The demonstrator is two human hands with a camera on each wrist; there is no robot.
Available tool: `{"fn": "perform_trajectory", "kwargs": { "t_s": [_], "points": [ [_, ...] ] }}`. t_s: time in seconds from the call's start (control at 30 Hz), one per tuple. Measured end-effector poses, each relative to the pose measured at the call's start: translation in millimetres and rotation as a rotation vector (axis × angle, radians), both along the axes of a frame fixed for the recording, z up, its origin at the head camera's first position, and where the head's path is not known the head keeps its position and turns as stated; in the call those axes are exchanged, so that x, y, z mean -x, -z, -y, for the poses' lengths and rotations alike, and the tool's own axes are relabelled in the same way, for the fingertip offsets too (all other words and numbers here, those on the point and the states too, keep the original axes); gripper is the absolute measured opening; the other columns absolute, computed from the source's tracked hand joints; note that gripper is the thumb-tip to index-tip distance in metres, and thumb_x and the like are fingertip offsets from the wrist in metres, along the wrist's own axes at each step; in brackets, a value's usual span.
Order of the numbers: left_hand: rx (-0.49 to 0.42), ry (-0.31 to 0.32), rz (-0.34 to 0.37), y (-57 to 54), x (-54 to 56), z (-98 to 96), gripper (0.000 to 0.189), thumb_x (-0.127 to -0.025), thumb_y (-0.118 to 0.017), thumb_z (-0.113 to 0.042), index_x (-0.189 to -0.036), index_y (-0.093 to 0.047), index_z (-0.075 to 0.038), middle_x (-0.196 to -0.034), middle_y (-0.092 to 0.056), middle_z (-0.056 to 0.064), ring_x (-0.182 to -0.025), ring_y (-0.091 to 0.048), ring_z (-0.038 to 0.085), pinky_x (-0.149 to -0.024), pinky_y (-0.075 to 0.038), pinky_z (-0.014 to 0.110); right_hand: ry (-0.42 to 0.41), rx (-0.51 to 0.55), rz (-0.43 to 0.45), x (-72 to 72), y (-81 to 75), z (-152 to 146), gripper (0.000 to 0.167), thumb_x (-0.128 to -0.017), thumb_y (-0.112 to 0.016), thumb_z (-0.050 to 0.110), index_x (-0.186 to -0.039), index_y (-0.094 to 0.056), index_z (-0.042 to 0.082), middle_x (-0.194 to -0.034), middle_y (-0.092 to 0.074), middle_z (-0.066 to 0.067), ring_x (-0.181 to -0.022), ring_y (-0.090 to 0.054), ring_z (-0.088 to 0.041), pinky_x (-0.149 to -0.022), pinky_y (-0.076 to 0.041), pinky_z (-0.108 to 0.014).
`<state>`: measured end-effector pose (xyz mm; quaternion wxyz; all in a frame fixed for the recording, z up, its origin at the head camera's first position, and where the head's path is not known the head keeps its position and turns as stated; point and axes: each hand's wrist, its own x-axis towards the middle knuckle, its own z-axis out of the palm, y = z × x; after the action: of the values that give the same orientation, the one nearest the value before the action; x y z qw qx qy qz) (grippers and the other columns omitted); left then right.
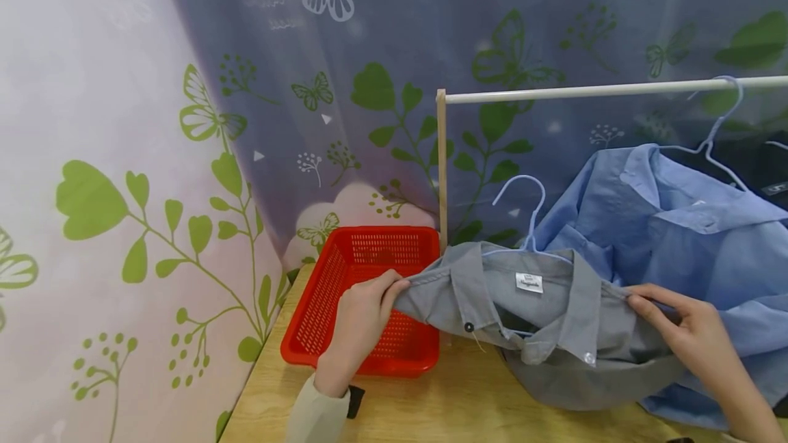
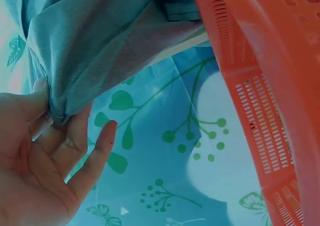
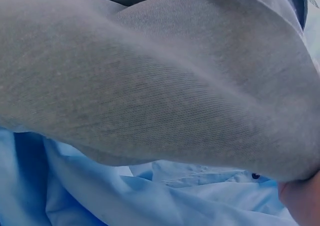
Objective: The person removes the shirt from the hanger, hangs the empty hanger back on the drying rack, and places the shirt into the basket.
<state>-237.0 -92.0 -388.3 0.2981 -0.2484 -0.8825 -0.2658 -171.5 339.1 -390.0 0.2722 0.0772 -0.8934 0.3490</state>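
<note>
A grey collared shirt (image 1: 548, 306) is stretched between both hands, with a pale blue hanger (image 1: 534, 214) inside its neck and the hook standing up. My left hand (image 1: 363, 316) pinches one shoulder of the shirt between thumb and fingers; in the left wrist view the cloth (image 2: 75, 51) gathers to a point at the fingertips. On the other shoulder, my right hand (image 1: 692, 327) pinches the fabric. Grey cloth (image 3: 165, 81) fills most of the right wrist view, with only a bit of the right hand (image 3: 302, 198) showing at the edge.
A red plastic basket (image 1: 298, 333) stands on the wooden table (image 1: 468, 402), behind and beside the left hand. A white rail (image 1: 585, 91) on a wooden post (image 1: 442, 169) carries a blue shirt (image 1: 689, 245) on a hanger, right behind the grey one. Dark clothing (image 1: 763, 156) hangs farther right.
</note>
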Motion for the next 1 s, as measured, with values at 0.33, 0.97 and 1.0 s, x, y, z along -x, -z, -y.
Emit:
{"fn": "perform_trajectory", "kwargs": {
  "t_s": [0.33,0.97,1.0],
  "points": [
    [-0.157,0.036,0.105,9.4,-8.5,14.9,0.012,-0.099,-0.066,-0.028,-0.089,-0.071,-0.023,-0.052,-0.034,-0.015,-0.044,-0.028,-0.002,-0.045,-0.028,0.017,0.004,-0.005,-0.022,11.9,7.7,11,0.013,-0.093,-0.074,0.016,-0.102,-0.079,0.007,-0.095,-0.059,0.04,-0.085,-0.05,0.024,-0.068,-0.041,-0.003],
    [-0.308,0.143,0.253,10.7,-6.5,51.8,0.008,-0.099,-0.067,-0.026,-0.094,-0.073,-0.025,-0.071,-0.061,-0.014,-0.06,-0.051,0.006,-0.058,-0.046,0.023,0.064,0.071,-0.082,22.7,16.0,39,0.011,-0.091,-0.077,0.015,-0.1,-0.081,0.01,-0.09,-0.061,0.038,-0.081,-0.053,0.023,-0.071,-0.041,-0.002],
    [-0.303,0.151,0.255,10.4,-6.2,52.3,0.008,-0.099,-0.067,-0.026,-0.094,-0.073,-0.024,-0.071,-0.062,-0.014,-0.06,-0.052,0.006,-0.058,-0.046,0.023,0.068,0.081,-0.086,23.0,16.6,39,0.011,-0.09,-0.078,0.014,-0.1,-0.081,0.009,-0.089,-0.061,0.039,-0.083,-0.052,0.024,-0.072,-0.04,-0.001]
  ]
}}
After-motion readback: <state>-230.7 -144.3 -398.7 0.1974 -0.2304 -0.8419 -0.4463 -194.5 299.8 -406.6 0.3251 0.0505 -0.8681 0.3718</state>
